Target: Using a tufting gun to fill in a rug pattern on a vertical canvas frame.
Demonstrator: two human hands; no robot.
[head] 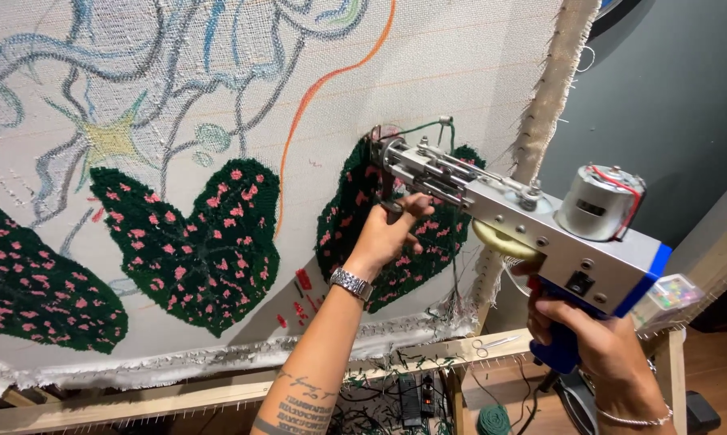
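A silver tufting gun (533, 213) with a blue handle points at a pale backing cloth (428, 72) stretched on a wooden frame (218, 391). Its needle tip touches the top of a dark green tufted leaf with pink spots (343, 217). My right hand (597, 342) grips the blue handle low at the right. My left hand (392, 229), with a metal watch at the wrist, holds the gun's front grip under the barrel. Green yarn (420, 126) feeds into the needle from above.
Two more tufted green leaves (194, 238) with pink spots lie to the left. Marker outlines cover the upper cloth (114, 137). Scissors (492, 345) rest on the frame rail. A green yarn cone (494, 419) and a power strip (418, 399) sit below. A grey wall (670, 97) stands right.
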